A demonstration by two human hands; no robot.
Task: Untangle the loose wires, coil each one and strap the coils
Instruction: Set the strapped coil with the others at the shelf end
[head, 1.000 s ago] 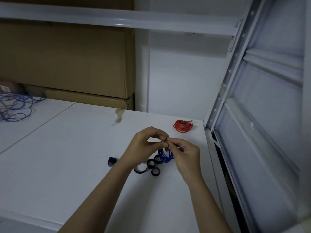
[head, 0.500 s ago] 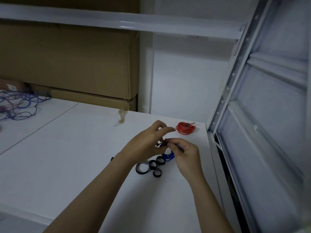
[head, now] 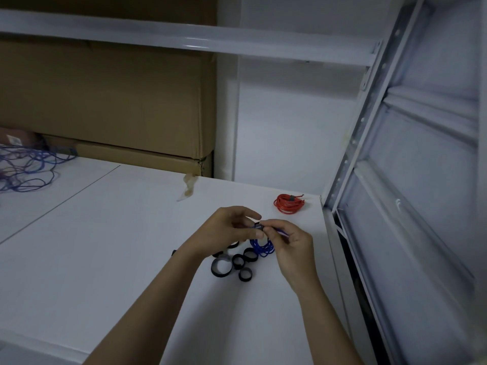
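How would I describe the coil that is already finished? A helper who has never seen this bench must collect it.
Find the grey metal rack at the white table's right edge. The red coil lies alone by the table's far right corner, beside the rack's foot. It is the only red wire, bound by a dark strap; the blue coil is nearer, in the hands.

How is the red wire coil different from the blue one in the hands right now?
The red coil lies on the table near the shelf frame, untouched; the blue coil hangs off the table, held up between the left hand and right hand. The red coil already wears a dark strap; the blue coil's strap is just being worked on at its top. Both are small, tightly wound coils.
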